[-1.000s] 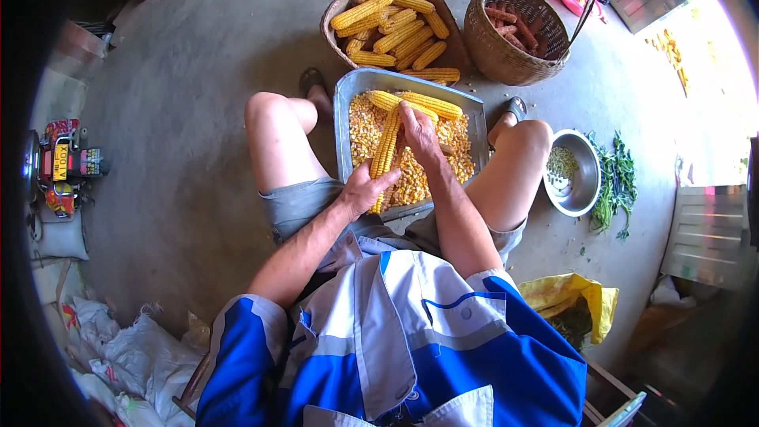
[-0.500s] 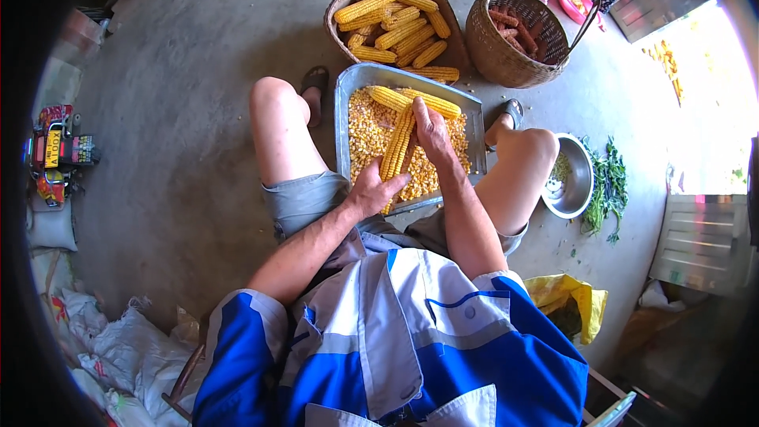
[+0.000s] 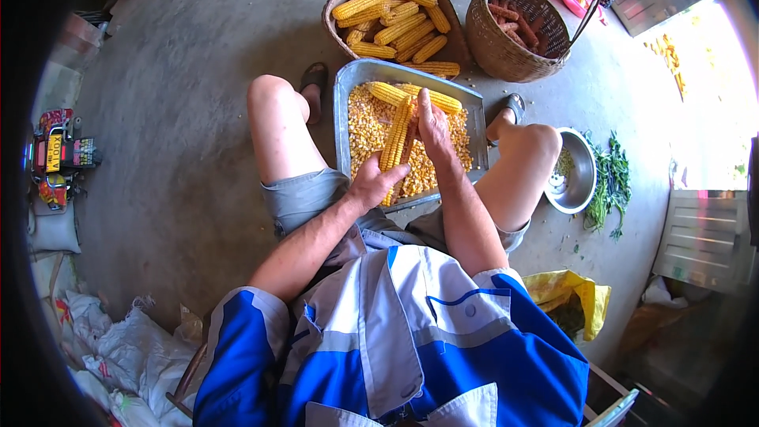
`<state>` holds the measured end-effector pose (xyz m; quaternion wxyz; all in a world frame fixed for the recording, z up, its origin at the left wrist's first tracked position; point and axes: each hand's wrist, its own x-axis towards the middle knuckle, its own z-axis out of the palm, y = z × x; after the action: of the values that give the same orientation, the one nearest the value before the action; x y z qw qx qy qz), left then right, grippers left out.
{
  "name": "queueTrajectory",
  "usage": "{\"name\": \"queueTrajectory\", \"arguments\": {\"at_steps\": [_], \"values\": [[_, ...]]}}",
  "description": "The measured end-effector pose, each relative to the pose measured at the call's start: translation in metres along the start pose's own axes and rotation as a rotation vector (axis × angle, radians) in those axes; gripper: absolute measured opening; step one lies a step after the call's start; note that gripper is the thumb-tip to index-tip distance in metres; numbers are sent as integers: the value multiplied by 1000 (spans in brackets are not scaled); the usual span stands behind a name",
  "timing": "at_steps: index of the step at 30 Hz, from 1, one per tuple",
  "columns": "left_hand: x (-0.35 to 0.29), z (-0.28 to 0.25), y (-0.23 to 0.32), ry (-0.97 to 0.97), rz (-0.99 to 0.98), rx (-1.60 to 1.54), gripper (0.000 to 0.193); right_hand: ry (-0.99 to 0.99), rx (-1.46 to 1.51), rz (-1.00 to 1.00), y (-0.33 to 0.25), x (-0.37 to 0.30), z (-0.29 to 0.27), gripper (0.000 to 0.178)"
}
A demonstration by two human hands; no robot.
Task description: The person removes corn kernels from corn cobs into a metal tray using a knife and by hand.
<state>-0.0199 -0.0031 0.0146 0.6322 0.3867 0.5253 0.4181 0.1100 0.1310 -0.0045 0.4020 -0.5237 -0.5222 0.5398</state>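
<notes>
My left hand [image 3: 375, 179] is closed round the lower end of a yellow ear of corn [image 3: 395, 141], held tilted over a grey metal pan [image 3: 342, 120]. My right hand [image 3: 433, 125] grips at its upper right side, thumb pointing away from me. Along that side runs a reddish, kernel-free strip; whether it belongs to this ear or to a separate bare cob, I cannot tell. Loose corn kernels [image 3: 365, 122] cover the pan's bottom, and two more ears [image 3: 443, 101] lie at its far end.
Beyond the pan stand a basket [image 3: 335, 12] of yellow ears and a handled wicker basket [image 3: 506, 71] with reddish cobs. To the right are a steel bowl [image 3: 589, 182] and green stalks [image 3: 613, 182]. Another person's hands work over a pink basin [image 3: 571, 1]. White sacks [image 3: 134, 348] lie left.
My right hand has shifted slightly down along the ear, its thumb now pointing upward. More of the reddish strip shows beside the yellow kernels. My left hand keeps its hold.
</notes>
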Motion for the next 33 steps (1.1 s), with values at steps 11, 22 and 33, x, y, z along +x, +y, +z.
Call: {"name": "queueTrajectory", "arguments": {"at_steps": [11, 22, 33], "values": [[-5, 2, 11, -20, -15, 35, 41, -78, -152, -241, 23, 6, -16, 40], [1, -3, 7, -37, -92, -39, 38, -1, -155, -199, 31, 14, -17, 36], [3, -4, 5, -4, -144, 59, 39, 101, 15, 135, 27, 6, -19, 40]]}}
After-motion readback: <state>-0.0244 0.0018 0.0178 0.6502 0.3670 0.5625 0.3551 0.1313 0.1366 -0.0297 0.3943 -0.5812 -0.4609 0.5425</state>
